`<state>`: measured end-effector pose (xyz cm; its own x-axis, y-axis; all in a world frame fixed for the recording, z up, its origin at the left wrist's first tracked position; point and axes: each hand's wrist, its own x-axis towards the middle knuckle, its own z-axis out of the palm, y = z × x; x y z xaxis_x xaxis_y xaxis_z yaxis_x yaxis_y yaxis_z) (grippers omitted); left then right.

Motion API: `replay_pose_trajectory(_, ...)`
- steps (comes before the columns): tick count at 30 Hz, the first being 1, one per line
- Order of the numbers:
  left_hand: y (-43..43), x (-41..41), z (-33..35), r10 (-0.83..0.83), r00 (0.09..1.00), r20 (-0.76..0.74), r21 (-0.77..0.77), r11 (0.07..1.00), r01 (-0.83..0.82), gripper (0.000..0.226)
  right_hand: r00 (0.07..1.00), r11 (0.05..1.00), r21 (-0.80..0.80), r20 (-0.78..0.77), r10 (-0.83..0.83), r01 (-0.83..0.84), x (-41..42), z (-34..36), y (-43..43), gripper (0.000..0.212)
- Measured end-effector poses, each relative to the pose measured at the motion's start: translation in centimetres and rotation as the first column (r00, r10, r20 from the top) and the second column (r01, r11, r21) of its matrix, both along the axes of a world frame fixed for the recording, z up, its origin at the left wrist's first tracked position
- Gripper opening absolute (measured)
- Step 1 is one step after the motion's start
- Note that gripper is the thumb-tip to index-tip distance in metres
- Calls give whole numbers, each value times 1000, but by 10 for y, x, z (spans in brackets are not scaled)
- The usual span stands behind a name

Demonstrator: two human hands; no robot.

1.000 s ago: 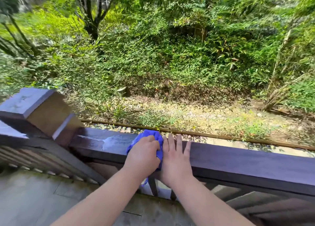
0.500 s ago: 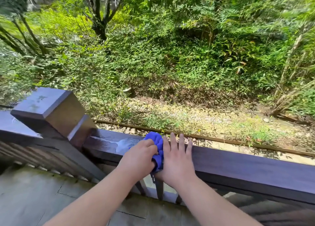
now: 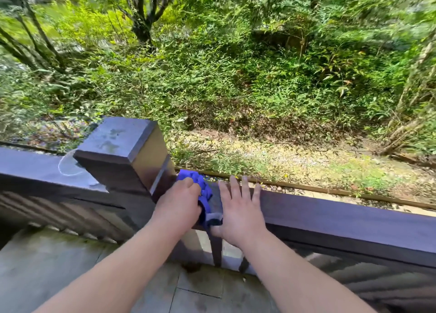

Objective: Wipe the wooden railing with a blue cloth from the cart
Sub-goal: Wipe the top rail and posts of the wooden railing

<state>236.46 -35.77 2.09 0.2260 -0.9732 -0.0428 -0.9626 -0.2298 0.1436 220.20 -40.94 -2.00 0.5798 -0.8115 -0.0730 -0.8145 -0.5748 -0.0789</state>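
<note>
A dark wooden railing [image 3: 342, 220] runs across the lower half of the view, joined to a square post [image 3: 122, 154] at centre left. My left hand [image 3: 179, 206] is closed on a bunched blue cloth [image 3: 200, 187] and presses it onto the rail top right beside the post. My right hand [image 3: 240, 213] lies flat on the rail just right of the cloth, fingers spread, holding nothing. The cart is out of view.
Left of the post a second rail section [image 3: 40, 171] carries a pale ring mark. Slats run below both rails. Grey stone floor tiles [image 3: 59, 277] lie under my arms. Beyond the railing are a gravel strip and dense green bushes and trees.
My left hand has slid the cloth left along the rail until it sits against the post. The right hand stayed flat on the rail, and the view shifted so the post is nearer the centre.
</note>
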Motion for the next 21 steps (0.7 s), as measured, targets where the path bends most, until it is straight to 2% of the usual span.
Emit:
replay_pose_trajectory(6, -3, -1, 6, 45, 976, 213, 26, 998, -52, 23, 1000, 1000, 4, 7, 2, -2, 20, 5, 5, 127)
replay_pose_trajectory(13, -6, -4, 12, 82, 964, 253, 94, 990, -109, 26, 999, 999, 48, 40, 14, -16, 6, 5, 1, 127)
replay_pose_trajectory(16, -6, -2, 14, 99, 970, 221, 117, 985, -127, 26, 997, 997, 49, 47, 61, -64, -5, 2, -1, 125)
replay_pose_trajectory(21, -2, -11, 14, 135, 973, 187, 74, 986, -151, 24, 987, 992, 50, 117, 112, -118, -23, 1, -4, 119)
